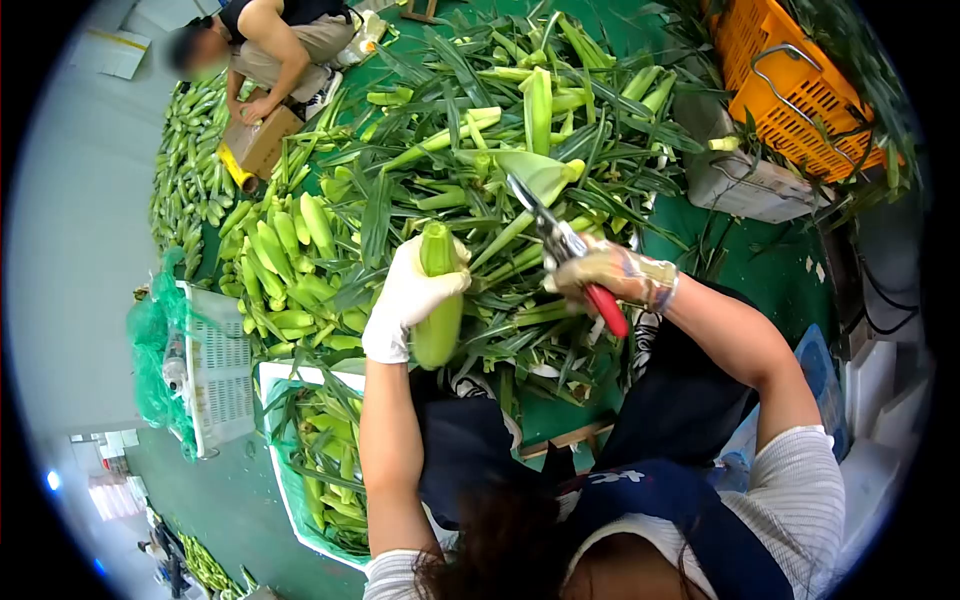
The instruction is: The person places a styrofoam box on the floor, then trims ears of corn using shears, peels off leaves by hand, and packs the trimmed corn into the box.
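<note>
My left hand (408,290), in a white glove, is wrapped round an ear of corn (436,335) in its green husk; the cut stalk end points up. In my right hand (610,274), in a patterned glove, is a pair of pruning shears (560,236) with a red handle. Their blades point up and left, close to a loose husk leaf (535,172) above the pile. I cannot tell whether blades and leaf touch. Beneath both hands spreads a heap of corn leaves and stalks (480,215). Trimmed ears of corn (285,240) are piled to its left.
A white foam box (290,480) with a green liner holds more corn beside my left arm. Behind it stands a white basket (222,370) with green netting (150,350). An orange crate (790,90) rests at upper right. Another person (275,50) crouches by a cardboard box (262,140).
</note>
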Available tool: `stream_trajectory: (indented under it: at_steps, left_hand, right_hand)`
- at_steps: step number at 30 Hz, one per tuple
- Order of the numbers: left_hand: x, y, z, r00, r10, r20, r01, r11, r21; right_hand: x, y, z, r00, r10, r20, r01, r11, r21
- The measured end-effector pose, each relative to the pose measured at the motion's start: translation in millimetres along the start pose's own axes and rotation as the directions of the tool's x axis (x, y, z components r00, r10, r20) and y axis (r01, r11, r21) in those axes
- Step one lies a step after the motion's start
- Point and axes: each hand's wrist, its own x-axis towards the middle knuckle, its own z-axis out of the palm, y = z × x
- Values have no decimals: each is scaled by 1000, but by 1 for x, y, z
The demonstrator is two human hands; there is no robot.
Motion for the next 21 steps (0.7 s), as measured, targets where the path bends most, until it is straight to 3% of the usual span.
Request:
stream_trajectory:
  at_steps: [1, 3, 6, 7, 9, 11, 13, 14, 15, 17, 18, 19, 20, 21]
  left_hand:
    - [-2, -1, 0, 1000, 17, 18, -14, 981, -196]
    - [-1, 0, 4, 991, 35, 129, 23, 904, -427]
    - [1, -4, 10, 969, 68, 239, 31, 922, -386]
    - [3, -9, 9, 956, 65, 286, 43, 933, -357]
    - [1, -7, 12, 952, 68, 297, 54, 922, -384]
    - [1, -9, 13, 953, 72, 294, 59, 908, -414]
    - [4, -15, 16, 948, 65, 312, 105, 861, -498]
    - [5, -12, 19, 951, 62, 302, 115, 838, -533]
    - [12, -22, 15, 930, 99, 355, 94, 867, -489]
    - [19, -14, 11, 970, 100, 222, 34, 846, -533]
    - [20, -7, 2, 992, 2, 127, 63, 861, -505]
    - [24, -6, -9, 1000, 7, 2, -4, 840, -542]
    - [29, -8, -22, 986, -58, -157, -45, 813, -580]
    - [36, -12, -38, 942, -127, -311, -97, 784, -613]
  right_hand:
    - [-3, -1, 5, 993, -25, 116, 13, 994, 106]
    - [-13, -8, 12, 945, 16, 327, -3, 999, -40]
    - [-7, -2, 26, 934, -8, 356, 78, 980, -183]
    - [-1, 8, 25, 932, 41, 360, 22, 985, -170]
    - [15, 33, 21, 913, -21, 409, 8, 999, 33]
    - [14, 27, 28, 908, -35, 417, -14, 993, 115]
    - [14, 12, 36, 938, -65, 339, 69, 998, -1]
    - [10, 4, 40, 959, -141, 246, 140, 990, 23]
    - [4, -10, 43, 982, -97, 159, 87, 994, 66]
    - [6, -15, 42, 979, -107, -174, 159, 934, 321]
    - [19, -10, 29, 950, -163, -266, 265, 872, 411]
    - [15, -25, 20, 963, -69, -259, 186, 868, 460]
    - [23, -11, 4, 960, -165, -228, 242, 897, 371]
    - [28, 3, -6, 960, -223, -171, 275, 864, 421]
